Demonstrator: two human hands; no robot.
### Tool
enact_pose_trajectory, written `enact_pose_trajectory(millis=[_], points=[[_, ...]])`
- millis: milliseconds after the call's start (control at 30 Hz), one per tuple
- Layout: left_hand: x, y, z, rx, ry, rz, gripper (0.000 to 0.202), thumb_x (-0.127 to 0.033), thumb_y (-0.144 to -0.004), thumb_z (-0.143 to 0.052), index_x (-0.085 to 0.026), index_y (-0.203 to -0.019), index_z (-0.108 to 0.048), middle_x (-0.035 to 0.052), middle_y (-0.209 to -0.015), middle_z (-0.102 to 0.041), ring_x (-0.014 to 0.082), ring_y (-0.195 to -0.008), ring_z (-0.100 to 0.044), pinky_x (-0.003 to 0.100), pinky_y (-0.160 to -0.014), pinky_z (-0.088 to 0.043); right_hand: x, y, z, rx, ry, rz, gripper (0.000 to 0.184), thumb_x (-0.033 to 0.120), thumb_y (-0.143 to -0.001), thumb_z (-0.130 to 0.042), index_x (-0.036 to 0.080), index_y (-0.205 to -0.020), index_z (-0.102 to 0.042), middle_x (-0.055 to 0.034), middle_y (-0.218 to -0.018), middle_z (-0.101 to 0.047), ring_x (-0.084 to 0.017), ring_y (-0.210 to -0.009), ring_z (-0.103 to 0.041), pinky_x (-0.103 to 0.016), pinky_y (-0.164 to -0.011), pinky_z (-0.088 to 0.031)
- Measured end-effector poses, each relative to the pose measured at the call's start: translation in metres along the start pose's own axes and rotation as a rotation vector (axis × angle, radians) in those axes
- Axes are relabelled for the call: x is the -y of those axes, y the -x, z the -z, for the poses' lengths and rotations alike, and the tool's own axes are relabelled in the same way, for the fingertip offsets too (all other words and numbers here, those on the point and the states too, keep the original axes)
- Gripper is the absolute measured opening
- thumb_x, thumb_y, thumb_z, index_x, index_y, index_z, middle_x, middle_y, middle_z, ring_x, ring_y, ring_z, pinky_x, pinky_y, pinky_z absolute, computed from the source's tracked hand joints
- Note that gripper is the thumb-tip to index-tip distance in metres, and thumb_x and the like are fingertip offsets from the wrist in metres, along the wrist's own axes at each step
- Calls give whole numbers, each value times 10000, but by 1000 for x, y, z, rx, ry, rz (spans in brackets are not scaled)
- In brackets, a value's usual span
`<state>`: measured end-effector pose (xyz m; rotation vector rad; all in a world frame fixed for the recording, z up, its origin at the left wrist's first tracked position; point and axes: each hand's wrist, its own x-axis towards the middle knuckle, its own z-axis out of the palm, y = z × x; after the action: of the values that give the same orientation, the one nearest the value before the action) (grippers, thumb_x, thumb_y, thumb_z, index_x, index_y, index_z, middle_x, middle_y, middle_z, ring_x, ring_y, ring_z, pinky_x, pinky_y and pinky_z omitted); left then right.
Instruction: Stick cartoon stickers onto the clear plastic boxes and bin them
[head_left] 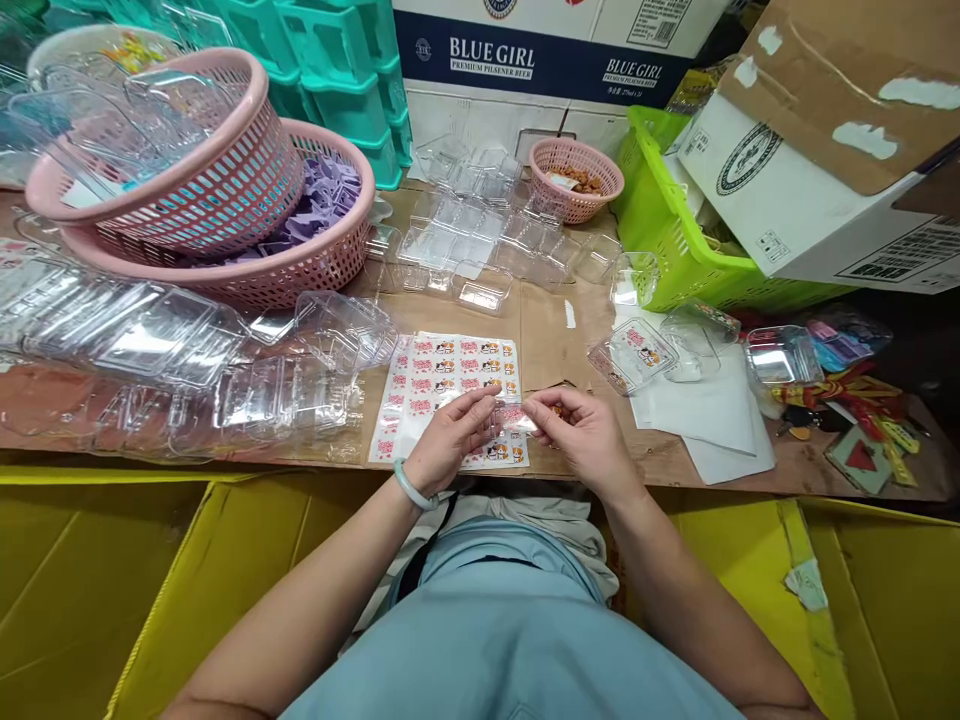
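My left hand [450, 436] and my right hand [581, 432] meet over the near edge of a sticker sheet [442, 385] printed with small red and orange labels. Both hands pinch a small clear plastic box [514, 417] between their fingertips; something orange shows inside it by my right fingers. A pale green bangle sits on my left wrist. A closed clear box with a sticker on its lid [634, 353] lies to the right on white paper [705, 415].
Stacked pink baskets [225, 190] with clear lids and purple pieces stand at the back left. Loose clear boxes [187, 350] cover the left side and centre back. A small pink basket [576, 178], a green crate [675, 240], cardboard cartons and yellow boxes [112, 580] surround the table.
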<state>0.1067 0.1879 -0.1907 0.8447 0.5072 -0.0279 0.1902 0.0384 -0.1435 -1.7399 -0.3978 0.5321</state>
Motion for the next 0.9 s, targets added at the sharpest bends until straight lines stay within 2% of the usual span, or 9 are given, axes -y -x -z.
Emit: enact_pose_trajectory(millis=[167,367,733,900], points=[[0,0,-1,-5,-6,-1,487,-426,-729,-770,-182,-1141,-679,45,-967,-649,97,-806,-592,256,-798,-495,-1,0,3,14,92,44,258,415,-799,-690,159,-811,-721,-3,-666,-663,-104,-532,-561,-226,-522,-438],[1,-2,-1,-5,-17,-16,495,-437,-723,-770,-184,-1139,-680,50,-986,-652,113,-836,-594,277,-811,-502,-6,0,-1,-10,116,43,248,409,-813,-675,165,-822,-720,-13,-685,-679,-128,-577,-608,-233,-542,-440],[0,-2,0,-6,-14,-3,498,-431,-723,-772,-179,-1142,-676,60,-1004,-658,127,-861,-611,295,-837,-510,-7,-2,-1,-7,127,53,234,399,-815,-677,169,-816,-717,-6,-694,-678,-114,-552,-589,-227,-536,-425],[1,-3,0,-4,-13,6,491,-417,-731,-769,-178,-1147,-670,59,-995,-660,119,-841,-625,290,-843,-510,-11,-1,-1,-12,208,115,216,377,-849,-642,176,-825,-716,0,-686,-675,-122,-590,-591,-228,-562,-428]])
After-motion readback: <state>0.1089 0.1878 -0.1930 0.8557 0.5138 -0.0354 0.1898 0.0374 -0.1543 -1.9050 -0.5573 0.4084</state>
